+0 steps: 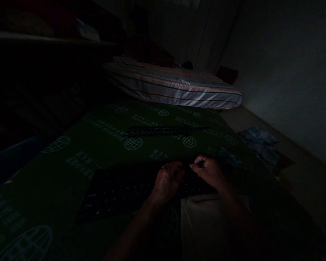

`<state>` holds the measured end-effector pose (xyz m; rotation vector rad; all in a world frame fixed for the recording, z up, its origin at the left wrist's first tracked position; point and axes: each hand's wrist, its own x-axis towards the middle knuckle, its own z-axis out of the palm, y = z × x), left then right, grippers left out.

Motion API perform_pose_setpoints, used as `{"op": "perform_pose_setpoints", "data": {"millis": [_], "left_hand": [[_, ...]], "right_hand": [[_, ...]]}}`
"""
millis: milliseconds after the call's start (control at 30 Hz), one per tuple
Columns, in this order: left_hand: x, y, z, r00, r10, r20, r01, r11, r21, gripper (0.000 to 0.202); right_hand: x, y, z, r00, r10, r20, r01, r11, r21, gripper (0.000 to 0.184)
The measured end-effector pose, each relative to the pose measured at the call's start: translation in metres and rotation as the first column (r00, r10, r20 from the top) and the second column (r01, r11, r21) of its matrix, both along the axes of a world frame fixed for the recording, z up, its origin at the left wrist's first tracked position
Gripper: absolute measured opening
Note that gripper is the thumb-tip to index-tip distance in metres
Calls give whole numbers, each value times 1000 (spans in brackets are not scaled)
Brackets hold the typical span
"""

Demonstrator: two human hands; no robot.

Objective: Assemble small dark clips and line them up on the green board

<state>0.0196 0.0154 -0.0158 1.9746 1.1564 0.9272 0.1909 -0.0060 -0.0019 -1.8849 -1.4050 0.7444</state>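
Note:
The picture is very dark. My left hand (168, 177) is closed with its fingers curled; what it holds, if anything, I cannot make out. Just to its right, my right hand (208, 169) pinches thumb and fingertips together, with a small dark spot between them too dim to name. Both hands are over a long black flat piece (116, 190) marked with rows of small pale dots. Beyond them lie black, thin, strip-like lengths (157, 131) side by side, with a narrow end pointing right. A brownish cloth (199, 221) lies in front, partly under my right forearm.
A green sheet (103, 156) printed with pale globes and lettering covers the surface. At the back is a striped mattress (184, 88). Crumpled bluish cloth (260, 143) lies on the floor to the right, near the wall (293, 79). A shelf edge (51, 39) runs along the upper left.

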Motion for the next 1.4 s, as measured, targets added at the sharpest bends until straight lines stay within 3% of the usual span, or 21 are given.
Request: {"op": "perform_pose_setpoints", "data": {"millis": [200, 467, 700, 1400], "left_hand": [[0, -2, 2, 991, -6, -133, 20, 994, 109, 21], [17, -12, 23, 922, -26, -387, 114, 972, 207, 16], [37, -8, 12, 890, -20, -456, 120, 974, 192, 32], [40, -6, 9, 870, 3, -493, 111, 973, 203, 29]], "right_hand": [[-5, -2, -10, 996, -14, 83, 2, 990, 144, 10], [-10, -3, -21, 987, -55, 152, 3, 946, 323, 6], [-11, -4, -25, 994, -55, 89, 18, 927, 376, 5], [-10, -3, -30, 996, -62, -61, 82, 907, 413, 4]]}}
